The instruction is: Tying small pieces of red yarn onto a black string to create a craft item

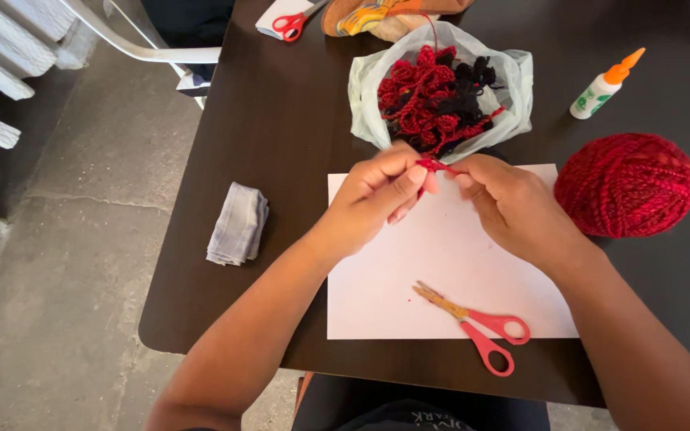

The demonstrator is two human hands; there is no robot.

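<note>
2 hands pinch 1 short red yarn piece (434,165) betw. them: left hand (377,195) & right hand (513,209), fingertips closed on it, above white paper sheet (409,279). Left of grip: 1 folded grey cloth (238,224). Just behind: 1 plastic bag of red/black yarn bits (441,92). Below: 1 of 2 red-handled scissors (477,326). Right: 1 red yarn ball (627,184), 1 glue bottle (604,86).

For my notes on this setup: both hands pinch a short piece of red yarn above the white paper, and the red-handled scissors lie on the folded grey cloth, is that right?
Not quite. In the head view, the red-handled scissors lie on the white paper, not on the folded grey cloth. Both hands, left and right, do pinch the red yarn.
</note>
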